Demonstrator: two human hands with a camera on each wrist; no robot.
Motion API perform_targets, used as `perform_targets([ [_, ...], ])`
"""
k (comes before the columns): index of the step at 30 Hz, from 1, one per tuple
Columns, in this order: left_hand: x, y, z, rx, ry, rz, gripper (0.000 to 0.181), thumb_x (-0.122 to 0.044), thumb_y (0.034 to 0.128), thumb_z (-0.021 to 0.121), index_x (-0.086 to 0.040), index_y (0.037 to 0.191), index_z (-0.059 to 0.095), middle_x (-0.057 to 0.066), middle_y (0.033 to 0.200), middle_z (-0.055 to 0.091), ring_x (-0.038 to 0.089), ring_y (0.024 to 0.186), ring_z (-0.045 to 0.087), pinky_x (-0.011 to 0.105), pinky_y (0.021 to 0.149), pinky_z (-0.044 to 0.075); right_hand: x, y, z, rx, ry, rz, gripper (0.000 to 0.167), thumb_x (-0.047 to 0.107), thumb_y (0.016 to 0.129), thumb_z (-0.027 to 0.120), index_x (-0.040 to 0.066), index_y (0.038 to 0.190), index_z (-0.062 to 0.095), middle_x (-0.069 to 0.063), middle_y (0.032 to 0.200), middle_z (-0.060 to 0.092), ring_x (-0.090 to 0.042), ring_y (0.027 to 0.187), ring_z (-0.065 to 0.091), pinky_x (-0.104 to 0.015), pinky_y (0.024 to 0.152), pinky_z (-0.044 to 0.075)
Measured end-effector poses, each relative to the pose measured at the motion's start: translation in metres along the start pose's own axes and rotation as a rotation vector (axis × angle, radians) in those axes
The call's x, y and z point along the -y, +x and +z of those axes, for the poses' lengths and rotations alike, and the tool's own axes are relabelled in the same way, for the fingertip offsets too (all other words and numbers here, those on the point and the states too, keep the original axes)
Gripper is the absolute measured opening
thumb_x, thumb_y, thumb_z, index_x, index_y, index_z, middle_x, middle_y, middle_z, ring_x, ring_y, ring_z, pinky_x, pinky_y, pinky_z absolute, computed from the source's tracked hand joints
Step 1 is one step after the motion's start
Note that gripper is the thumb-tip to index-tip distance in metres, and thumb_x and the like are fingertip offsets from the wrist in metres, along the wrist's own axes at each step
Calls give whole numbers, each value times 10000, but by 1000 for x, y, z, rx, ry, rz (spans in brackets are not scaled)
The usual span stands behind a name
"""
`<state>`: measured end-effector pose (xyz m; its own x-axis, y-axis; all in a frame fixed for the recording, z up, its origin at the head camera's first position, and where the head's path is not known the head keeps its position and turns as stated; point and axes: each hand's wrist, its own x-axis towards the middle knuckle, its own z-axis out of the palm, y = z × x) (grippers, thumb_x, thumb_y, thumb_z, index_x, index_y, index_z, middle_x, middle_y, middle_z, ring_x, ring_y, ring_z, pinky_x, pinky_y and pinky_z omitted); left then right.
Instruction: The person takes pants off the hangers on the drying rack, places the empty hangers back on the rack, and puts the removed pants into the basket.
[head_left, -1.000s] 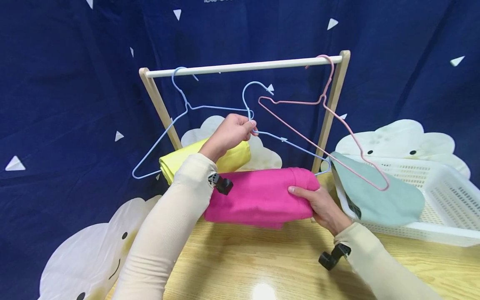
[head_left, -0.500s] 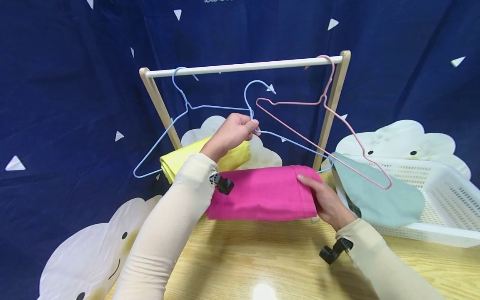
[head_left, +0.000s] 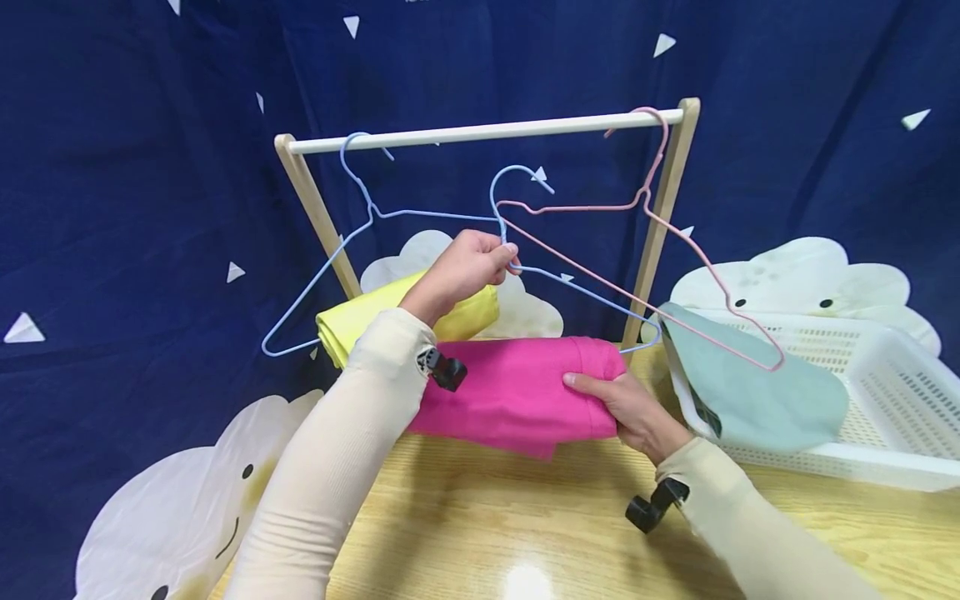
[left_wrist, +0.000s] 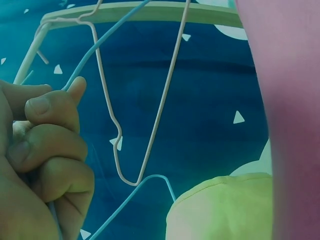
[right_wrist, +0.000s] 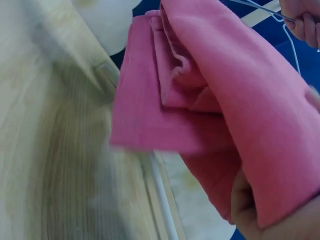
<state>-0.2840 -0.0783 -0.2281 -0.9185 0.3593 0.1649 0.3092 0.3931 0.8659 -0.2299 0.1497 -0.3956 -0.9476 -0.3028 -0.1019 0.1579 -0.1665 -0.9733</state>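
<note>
In the head view my left hand (head_left: 468, 267) grips a blue hanger (head_left: 517, 167) just under its hook. Its curled fingers also show in the left wrist view. Folded pink cloth (head_left: 517, 387) hangs at the hanger's lower part and hides most of the bottom bar; only the right corner sticks out above it. My right hand (head_left: 626, 408) holds the cloth's right end, thumb in front and fingers behind. Loose layers of the pink cloth (right_wrist: 240, 75) show in the right wrist view. The hook is apart from the rack's rail (head_left: 480, 132), below and in front of it.
Another blue hanger (head_left: 435, 213) hangs at the rail's left, with yellow cloth (head_left: 367, 312) on it. A pink hanger (head_left: 585, 207) hangs at the right. A white basket (head_left: 892, 467) with pale green cloth (head_left: 757, 392) over its side stands on the wooden table (head_left: 480, 517).
My right hand shifts slightly left and down with the cloth's end, and a lower corner of cloth drops into view. The pink hanger has turned a little. The left hand barely moves.
</note>
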Motion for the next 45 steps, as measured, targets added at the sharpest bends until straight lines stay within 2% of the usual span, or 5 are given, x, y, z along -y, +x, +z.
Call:
perform_targets([
  [7,2,2,-1,21,4,10,312,-163,1034,479,55,899,657,-24,540,395,107,578,358,231,623,310,0,0,4,-70,-22,46,99,236,945,641,253,1036,608,105,869,706,-81,740,718,-247,689,581],
  [16,4,1,-2,50,29,0,313,-159,1039,471,60,915,656,-25,539,382,97,538,325,221,532,233,2,-3,0,-77,-33,63,25,251,958,631,269,950,646,110,784,711,-61,677,702,-223,632,562],
  [26,11,2,-1,-19,258,38,333,-166,1017,483,-30,754,635,-60,532,549,106,639,471,215,575,314,9,-7,-1,-123,-103,48,146,283,939,663,235,1054,588,125,829,695,-50,710,699,-213,665,560],
  [35,15,0,-2,-53,321,41,388,-197,1027,484,-78,673,588,-37,565,590,108,727,538,233,583,330,14,-9,-2,-127,-137,53,121,292,934,663,250,1031,603,125,825,698,-56,715,703,-221,666,566],
  [45,12,1,7,-101,459,87,368,-209,1013,504,-91,673,578,31,695,661,130,596,470,223,555,348,16,-10,-6,-114,-81,15,42,260,949,645,270,987,632,118,802,701,-58,682,702,-219,643,565],
])
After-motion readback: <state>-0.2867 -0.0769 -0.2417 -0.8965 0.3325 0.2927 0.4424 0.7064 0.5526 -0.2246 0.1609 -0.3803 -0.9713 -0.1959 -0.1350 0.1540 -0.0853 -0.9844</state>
